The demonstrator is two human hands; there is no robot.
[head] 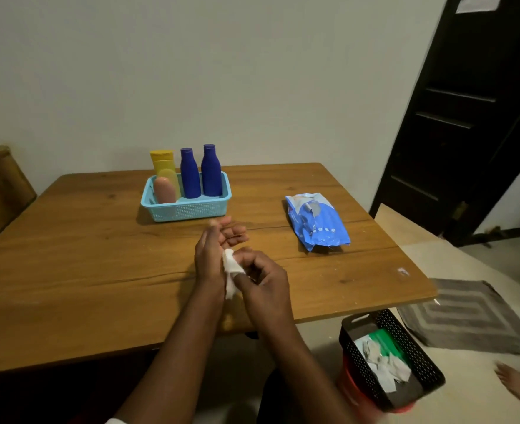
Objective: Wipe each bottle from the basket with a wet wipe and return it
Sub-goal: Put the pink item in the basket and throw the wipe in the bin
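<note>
Wet wipe [230, 272] mostly hidden between the hands, yellow bottle [162, 162] beyond them half behind pink bottle [164, 189], bottle labels unreadable

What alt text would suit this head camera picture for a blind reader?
Two hands hold a white wet wipe over a wooden table. Behind stands a blue basket with four bottles; a blue wipes pack lies to the right.

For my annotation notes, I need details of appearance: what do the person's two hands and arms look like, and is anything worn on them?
Both forearms are bare up to the bottom edge of the picture. The left hand and the right hand show no gloves, no watch and no bracelet. Rings cannot be made out. Only a small bit of white fabric, perhaps clothing, shows at the bottom edge.
</note>
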